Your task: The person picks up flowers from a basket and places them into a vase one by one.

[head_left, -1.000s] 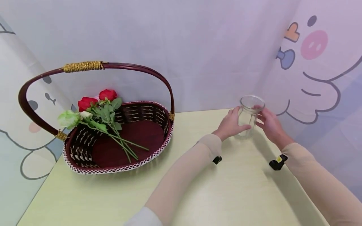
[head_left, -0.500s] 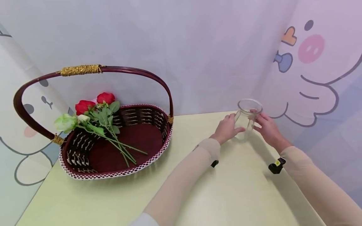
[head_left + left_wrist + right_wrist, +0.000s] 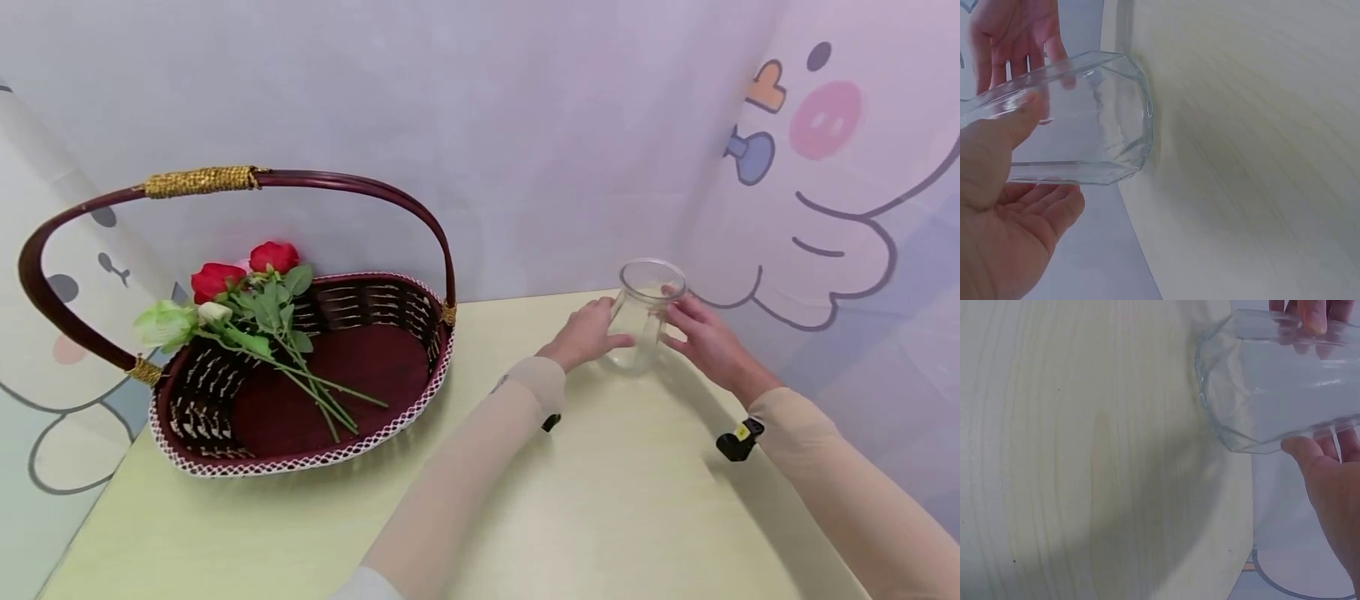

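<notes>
A clear glass vase [image 3: 643, 329] with faceted sides and a wide round rim stands upright toward the back right of the table. My left hand [image 3: 581, 335] grips it from the left, thumb along the near side and fingers around behind. From the right, my right hand [image 3: 708, 346] holds it, with fingers up near the neck. Both wrist views show the thick base of the vase [image 3: 1091, 125] right at the tabletop, between the thumbs and fingers of the two hands. Nothing shows inside the glass.
On the left stands a dark red woven basket [image 3: 330, 454] with a tall arched handle [image 3: 360, 185]. Several artificial flowers [image 3: 262, 312], red, pink and pale green, lie across its back left rim, stems inside. Behind the pale wooden table [image 3: 600, 500] hangs a printed curtain [image 3: 525, 150].
The vase has shifted slightly to the left, with both hands staying around it. The head view has also moved a little. The basket and flowers keep their places.
</notes>
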Demonstrator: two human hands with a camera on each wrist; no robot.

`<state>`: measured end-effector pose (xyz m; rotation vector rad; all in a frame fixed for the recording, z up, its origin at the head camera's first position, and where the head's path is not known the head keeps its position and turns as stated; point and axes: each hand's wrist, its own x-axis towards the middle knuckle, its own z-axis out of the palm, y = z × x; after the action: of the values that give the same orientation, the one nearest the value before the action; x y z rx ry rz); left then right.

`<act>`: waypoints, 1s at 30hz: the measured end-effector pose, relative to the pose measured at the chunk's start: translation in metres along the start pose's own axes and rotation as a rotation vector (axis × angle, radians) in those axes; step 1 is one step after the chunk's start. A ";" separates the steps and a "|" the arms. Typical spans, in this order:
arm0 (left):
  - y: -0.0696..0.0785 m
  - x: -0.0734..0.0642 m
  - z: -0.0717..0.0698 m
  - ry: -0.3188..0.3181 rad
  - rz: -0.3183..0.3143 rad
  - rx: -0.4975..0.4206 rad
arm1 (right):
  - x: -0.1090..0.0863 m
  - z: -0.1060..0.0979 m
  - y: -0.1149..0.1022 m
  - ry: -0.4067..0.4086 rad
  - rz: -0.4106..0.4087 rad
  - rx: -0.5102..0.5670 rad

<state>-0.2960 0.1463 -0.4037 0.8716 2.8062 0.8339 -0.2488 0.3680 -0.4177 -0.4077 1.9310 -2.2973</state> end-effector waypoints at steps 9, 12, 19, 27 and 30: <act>-0.013 -0.020 -0.015 -0.021 -0.018 -0.048 | 0.005 0.011 -0.001 0.006 0.093 -0.440; -0.014 -0.028 -0.018 -0.010 -0.025 -0.058 | 0.009 0.018 -0.008 -0.002 0.106 -0.623; -0.025 -0.047 -0.026 -0.013 -0.006 -0.018 | 0.018 0.034 -0.018 -0.092 0.093 -0.789; -0.029 -0.071 -0.039 -0.080 -0.013 0.012 | 0.023 0.052 -0.017 -0.204 0.029 -0.858; -0.032 -0.084 -0.042 -0.104 -0.029 0.031 | 0.023 0.062 -0.014 -0.256 -0.017 -0.856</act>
<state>-0.2515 0.0584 -0.3912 0.8512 2.7422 0.7209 -0.2521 0.3060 -0.3913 -0.7339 2.6492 -1.2150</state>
